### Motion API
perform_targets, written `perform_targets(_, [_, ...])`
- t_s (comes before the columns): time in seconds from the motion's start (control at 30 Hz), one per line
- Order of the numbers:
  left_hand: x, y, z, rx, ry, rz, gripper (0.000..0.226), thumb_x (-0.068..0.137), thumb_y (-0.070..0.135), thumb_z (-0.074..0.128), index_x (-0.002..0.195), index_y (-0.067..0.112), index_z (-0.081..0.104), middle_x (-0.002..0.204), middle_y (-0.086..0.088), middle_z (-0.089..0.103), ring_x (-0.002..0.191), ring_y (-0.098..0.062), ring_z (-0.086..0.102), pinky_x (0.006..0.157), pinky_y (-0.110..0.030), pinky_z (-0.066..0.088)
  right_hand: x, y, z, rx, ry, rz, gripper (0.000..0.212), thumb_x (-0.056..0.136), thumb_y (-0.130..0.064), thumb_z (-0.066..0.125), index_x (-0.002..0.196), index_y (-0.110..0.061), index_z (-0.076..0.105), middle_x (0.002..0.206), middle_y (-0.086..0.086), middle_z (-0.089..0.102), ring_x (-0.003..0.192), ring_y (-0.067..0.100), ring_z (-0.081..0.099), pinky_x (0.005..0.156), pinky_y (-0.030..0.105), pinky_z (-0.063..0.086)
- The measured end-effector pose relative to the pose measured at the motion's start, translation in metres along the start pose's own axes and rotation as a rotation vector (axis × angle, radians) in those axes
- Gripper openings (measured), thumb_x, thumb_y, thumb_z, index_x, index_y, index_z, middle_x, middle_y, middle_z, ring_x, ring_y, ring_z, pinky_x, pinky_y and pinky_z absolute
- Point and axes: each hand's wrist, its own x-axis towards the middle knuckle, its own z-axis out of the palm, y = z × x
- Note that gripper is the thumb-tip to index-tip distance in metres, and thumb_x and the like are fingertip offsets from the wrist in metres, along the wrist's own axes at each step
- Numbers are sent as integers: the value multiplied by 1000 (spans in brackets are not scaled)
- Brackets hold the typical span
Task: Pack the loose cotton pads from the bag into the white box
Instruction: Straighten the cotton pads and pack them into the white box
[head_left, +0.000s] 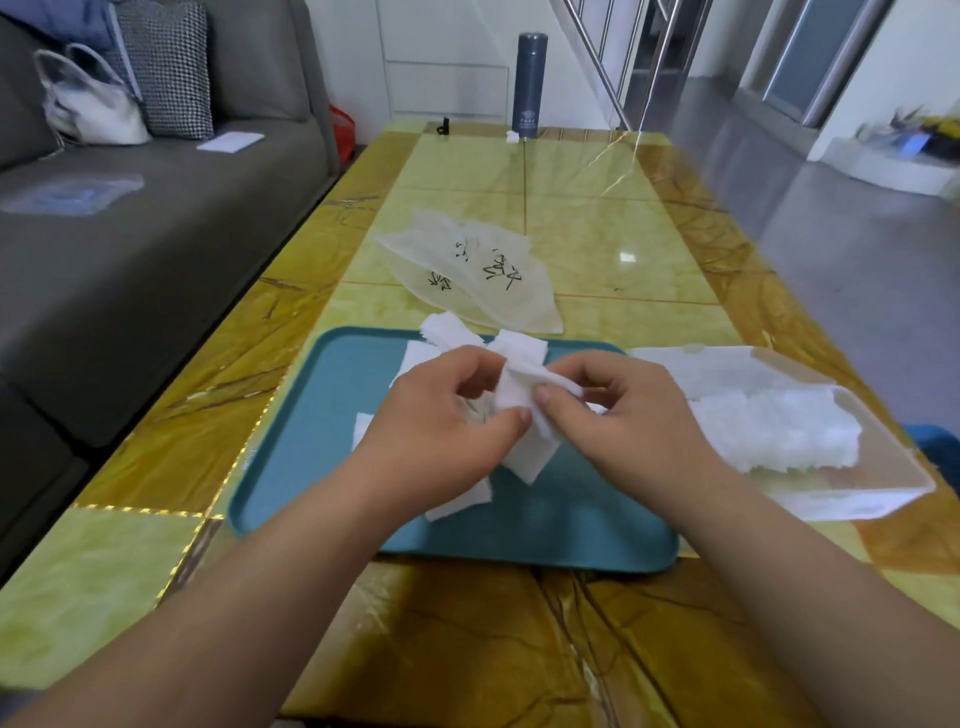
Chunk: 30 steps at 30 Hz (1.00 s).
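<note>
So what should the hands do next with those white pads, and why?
Probably carry the pinched cotton pads right, into the white box, beside the stack already there. Both the left hand and right hand hold a bunch over the teal tray, the box is open, and more pads lie on the tray.

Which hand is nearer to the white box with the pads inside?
Right. The right hand is close beside the white box; the left hand is farther away, over the teal tray, beyond the cotton pads both hands hold.
</note>
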Motion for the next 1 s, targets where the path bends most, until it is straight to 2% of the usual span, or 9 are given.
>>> perform_targets(0.1, [5, 2, 2, -137, 6, -10, 14, 89, 29, 77, 89, 15, 74, 83, -6, 72, 71, -15, 62, 64, -21, 45, -2, -5, -2, 130, -21, 6, 11, 94, -16, 72, 85, -21, 77, 84, -3, 76, 82, 21, 71, 73, 32, 55])
perform_targets(0.17, [5, 3, 1, -210, -21, -15, 17, 90, 29, 76, 88, 12, 73, 85, -15, 71, 68, -14, 57, 64, -27, 44, -3, -5, -1, 185, -21, 18, 9, 95, -17, 72, 88, -20, 77, 84, 1, 77, 81, 23, 72, 72, 35, 56])
perform_targets(0.27, [3, 3, 0, -264, -117, -71, 17, 87, 29, 81, 101, 24, 73, 90, -2, 77, 77, -10, 68, 70, -26, 54, -3, -4, -1, 281, 9, 87, 8, 96, -16, 72, 90, -18, 77, 84, 5, 78, 76, 16, 71, 74, 39, 58])
perform_targets(0.43, [3, -8, 9, 22, -147, -106, 40, 76, 37, 88, 106, 33, 62, 100, 15, 70, 87, -2, 68, 71, -10, 51, -4, 1, 1, 321, 70, 166, 5, 93, -25, 74, 91, -22, 76, 91, 14, 76, 80, 22, 69, 80, 50, 59])
perform_targets(0.53, [4, -8, 18, 52, -148, -84, 31, 77, 40, 84, 96, 35, 61, 98, 17, 68, 86, -1, 67, 79, -22, 56, -2, -1, -2, 332, 150, 165, 10, 87, -31, 76, 91, -22, 77, 92, 6, 77, 92, 25, 73, 85, 48, 58])
perform_targets(0.67, [1, -6, 22, 179, -236, -119, 54, 82, 40, 77, 132, 40, 56, 116, 19, 62, 97, -5, 64, 95, -34, 56, 0, -2, -10, 299, 232, 152, 12, 94, -26, 74, 87, -17, 74, 75, -6, 64, 70, 9, 56, 66, 22, 47])
perform_targets(0.77, [-1, -2, 29, 384, -250, -113, 67, 85, 48, 74, 145, 34, 48, 133, 13, 57, 116, -14, 61, 99, -37, 51, 0, 0, -9, 306, 245, 192, 12, 95, -24, 72, 88, -16, 73, 75, 7, 63, 69, 12, 55, 63, 25, 48])
perform_targets(0.9, [3, 4, 44, 439, -211, -68, 54, 85, 40, 69, 136, 33, 55, 125, 7, 64, 117, -22, 61, 96, -41, 52, -1, -4, -9, 203, 235, 137, 7, 95, -23, 71, 90, -20, 74, 84, 14, 75, 68, 25, 63, 62, 29, 52])
perform_targets(1.0, [6, 3, 46, 420, -236, -108, 31, 79, 35, 67, 109, 35, 63, 103, 9, 70, 103, -23, 63, 89, -42, 54, -3, -6, -10, 318, 210, 189, 7, 96, -22, 71, 92, -17, 75, 89, 15, 77, 72, 19, 66, 66, 30, 52])
